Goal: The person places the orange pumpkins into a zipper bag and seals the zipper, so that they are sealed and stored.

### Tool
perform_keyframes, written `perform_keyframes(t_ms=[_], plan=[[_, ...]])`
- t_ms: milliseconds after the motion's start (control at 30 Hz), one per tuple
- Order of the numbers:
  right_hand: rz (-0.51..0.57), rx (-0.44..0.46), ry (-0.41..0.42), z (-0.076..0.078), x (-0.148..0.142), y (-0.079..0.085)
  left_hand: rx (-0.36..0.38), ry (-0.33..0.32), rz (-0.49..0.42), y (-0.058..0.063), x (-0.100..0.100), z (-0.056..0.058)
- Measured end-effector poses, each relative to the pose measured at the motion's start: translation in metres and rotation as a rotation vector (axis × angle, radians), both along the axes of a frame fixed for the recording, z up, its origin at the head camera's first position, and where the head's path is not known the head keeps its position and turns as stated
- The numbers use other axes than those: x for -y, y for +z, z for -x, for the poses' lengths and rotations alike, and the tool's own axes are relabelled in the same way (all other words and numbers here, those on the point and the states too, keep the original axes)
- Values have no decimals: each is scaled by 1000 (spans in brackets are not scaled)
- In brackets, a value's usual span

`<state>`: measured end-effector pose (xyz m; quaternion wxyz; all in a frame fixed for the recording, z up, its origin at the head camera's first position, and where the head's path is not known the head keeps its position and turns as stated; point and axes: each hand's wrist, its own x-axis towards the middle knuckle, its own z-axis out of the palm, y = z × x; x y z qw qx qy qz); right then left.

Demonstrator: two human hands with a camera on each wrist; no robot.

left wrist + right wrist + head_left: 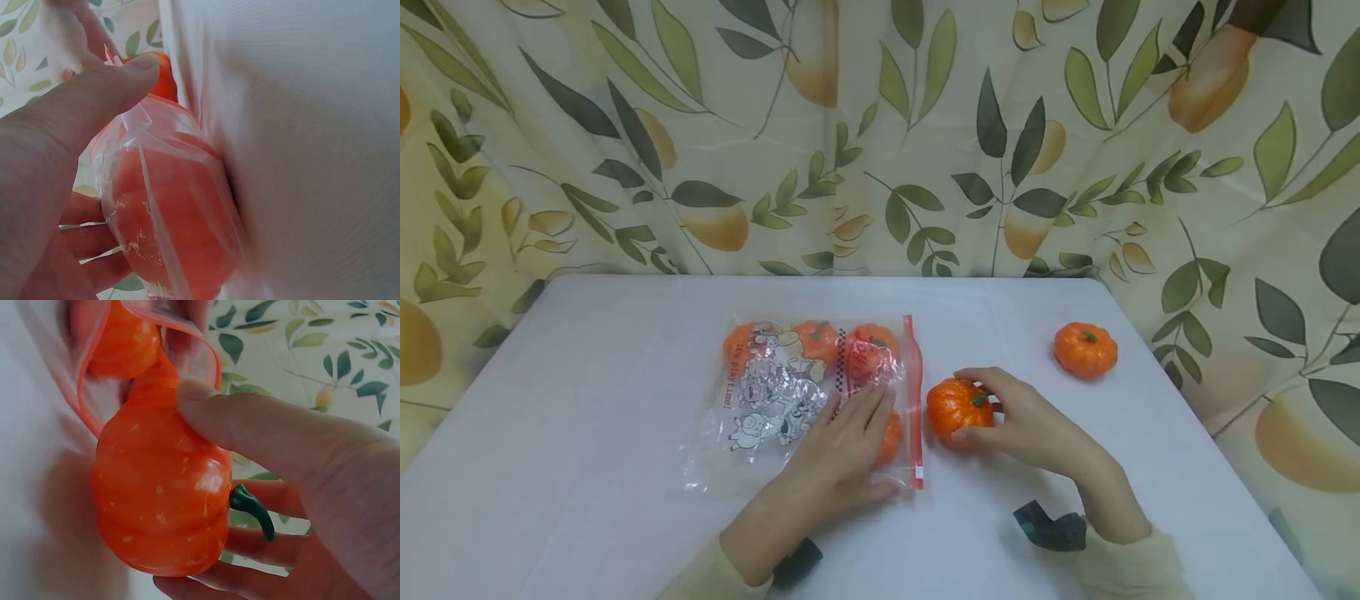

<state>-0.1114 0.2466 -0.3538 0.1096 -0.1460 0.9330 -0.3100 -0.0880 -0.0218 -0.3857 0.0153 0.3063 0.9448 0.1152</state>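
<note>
A clear zip bag (790, 392) with a red edge lies on the table, with several small orange pumpkins (815, 333) inside. My left hand (842, 458) rests across its right part, fingers extended over the plastic, the thumb near the red-edged mouth. In the left wrist view a pumpkin in the bag (175, 212) shows beneath that hand. Just right of the mouth, my right hand (1018, 421) grips another pumpkin (955, 411) between thumb and fingers. Its green stem (253, 509) points toward the palm. The right wrist view shows the bag mouth (84, 394) parted beside it.
One more pumpkin (1086, 350) sits alone at the back right of the white table (587, 400). Behind the table's far edge hangs a leaf-patterned curtain (887, 150). Dark bands (1051, 527) are worn on both wrists.
</note>
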Motion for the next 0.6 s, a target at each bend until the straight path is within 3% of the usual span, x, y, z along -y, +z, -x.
perform_keyframes(t_ms=[333,600], plan=[[48,57,-5,1,17,-7,-15,-3,25,1,-1,1],[34,60,58,0,22,-5,-34,-5,22,1,1,1]])
